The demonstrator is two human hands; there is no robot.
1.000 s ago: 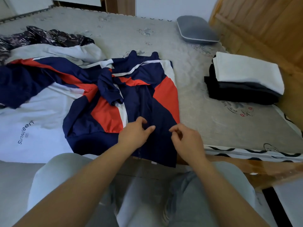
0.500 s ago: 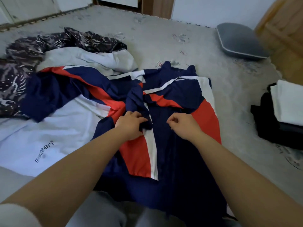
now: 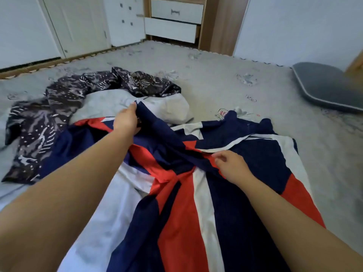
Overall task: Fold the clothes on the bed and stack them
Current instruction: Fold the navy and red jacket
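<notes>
A navy, red and white jacket (image 3: pixel 245 193) lies spread on the bed (image 3: pixel 225 79) in front of me. My left hand (image 3: pixel 126 119) grips the end of its navy sleeve and holds it stretched up and to the left. My right hand (image 3: pixel 231 166) pinches the jacket's fabric near the chest, where the sleeve meets the body. A white garment (image 3: pixel 110 209) lies under the jacket on the left. A dark patterned garment (image 3: pixel 59 107) and a pale grey one (image 3: pixel 157 106) lie behind it.
A grey pillow (image 3: pixel 326 87) rests at the far right of the bed. Beyond the bed stand white cupboard doors (image 3: pixel 59 26) and a drawer unit (image 3: pixel 172 22) with one drawer pulled out.
My left hand has carried the navy sleeve away from the jacket's middle, up and left. My right hand stays on the chest fabric. The view has tilted up; the folded stack at right is out of view.
</notes>
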